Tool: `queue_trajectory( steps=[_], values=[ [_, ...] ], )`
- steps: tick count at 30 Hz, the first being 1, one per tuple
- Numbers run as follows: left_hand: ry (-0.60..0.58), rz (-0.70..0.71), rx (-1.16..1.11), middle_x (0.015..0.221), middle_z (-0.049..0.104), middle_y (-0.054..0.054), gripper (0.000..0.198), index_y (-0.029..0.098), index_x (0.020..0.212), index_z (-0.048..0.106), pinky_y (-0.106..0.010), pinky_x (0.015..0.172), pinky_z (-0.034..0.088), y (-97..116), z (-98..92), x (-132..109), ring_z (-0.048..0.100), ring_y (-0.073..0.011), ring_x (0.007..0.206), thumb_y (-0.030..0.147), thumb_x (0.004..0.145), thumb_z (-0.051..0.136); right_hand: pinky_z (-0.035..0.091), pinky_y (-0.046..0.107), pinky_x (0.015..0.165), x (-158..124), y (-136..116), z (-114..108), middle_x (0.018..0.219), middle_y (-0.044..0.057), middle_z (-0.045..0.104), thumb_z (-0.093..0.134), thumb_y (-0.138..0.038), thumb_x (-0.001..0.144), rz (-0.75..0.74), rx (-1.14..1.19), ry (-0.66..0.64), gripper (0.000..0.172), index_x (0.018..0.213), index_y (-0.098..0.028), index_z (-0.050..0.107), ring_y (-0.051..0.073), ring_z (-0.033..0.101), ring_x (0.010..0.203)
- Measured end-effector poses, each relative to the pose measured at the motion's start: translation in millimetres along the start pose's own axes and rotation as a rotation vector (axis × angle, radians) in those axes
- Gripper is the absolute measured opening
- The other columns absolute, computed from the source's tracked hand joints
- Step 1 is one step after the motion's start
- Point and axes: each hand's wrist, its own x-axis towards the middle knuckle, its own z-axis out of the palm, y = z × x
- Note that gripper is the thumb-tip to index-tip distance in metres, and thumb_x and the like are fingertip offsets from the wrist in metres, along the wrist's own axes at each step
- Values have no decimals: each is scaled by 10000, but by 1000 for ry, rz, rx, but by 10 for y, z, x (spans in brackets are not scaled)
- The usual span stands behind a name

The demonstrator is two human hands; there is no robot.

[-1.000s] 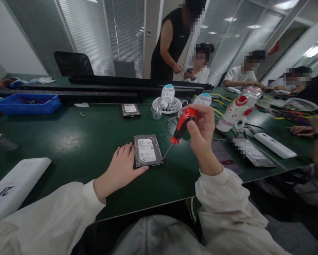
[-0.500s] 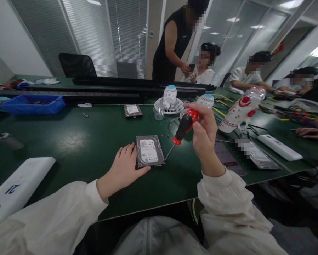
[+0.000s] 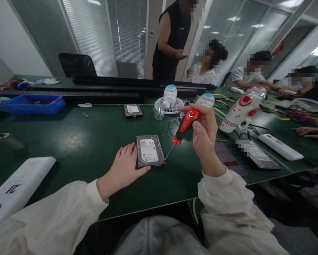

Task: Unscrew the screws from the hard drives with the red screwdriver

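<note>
A hard drive [image 3: 149, 151] with a white label lies flat on the green table [image 3: 95, 136]. My left hand [image 3: 124, 165] grips its near left corner, fingers along the left edge and thumb at the near edge. In my right hand [image 3: 205, 136] is a red and black screwdriver [image 3: 185, 126], tilted, with fingers closed around the upper handle. Its thin shaft reaches down to the drive's near right corner; how the tip meets it is too small to tell. Several tiny screws [image 3: 168, 135] lie beyond the drive.
Farther back are another hard drive [image 3: 132, 111], a clear cup [image 3: 159, 112] and a white fan [image 3: 170, 99]. A blue tray [image 3: 34, 104] and a white power bank [image 3: 21, 187] are at left. At right stand a toy blaster [image 3: 240, 111] and a phone [image 3: 229, 157]. Other people are across the table.
The screwdriver handle has turned in my right fingers, with more red facing me. My left hand and the drive stay put. Across the table, the standing person's phone hand has shifted left.
</note>
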Motion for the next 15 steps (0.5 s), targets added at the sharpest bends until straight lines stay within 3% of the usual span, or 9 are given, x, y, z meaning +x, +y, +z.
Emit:
queue_trajectory(
  steps=[6,9,12,15],
  values=[
    [-7,7,-16,1593,421,-287,919,8,1521,419,-605,1206,324,-14,4,-1,396,-436,1479,697,920,517,549,307,741,24,51,-43,998,3,593,789,-369,822,-82,-186,143,361,1159,-311,676,137,595,831],
    [-1,13,-10,1589,426,-288,911,11,1514,424,-616,1200,327,-14,4,-6,401,-435,1473,698,923,504,580,369,853,20,65,-34,1076,20,629,683,-452,897,-112,-183,110,343,1207,-308,660,184,640,974],
    [-6,12,-13,1588,424,-292,914,8,1513,424,-613,1200,325,-14,3,-5,401,-437,1473,702,924,496,567,466,983,-1,50,-3,1173,44,681,526,-439,985,-49,-92,29,362,1313,-312,611,246,661,1149],
    [-8,8,-27,1593,419,-289,936,12,1526,408,-611,1208,312,-22,13,2,391,-441,1479,716,916,498,587,443,922,-11,44,15,1119,48,675,610,-409,949,-10,-100,36,368,1304,-313,608,227,686,1034]
  ],
)
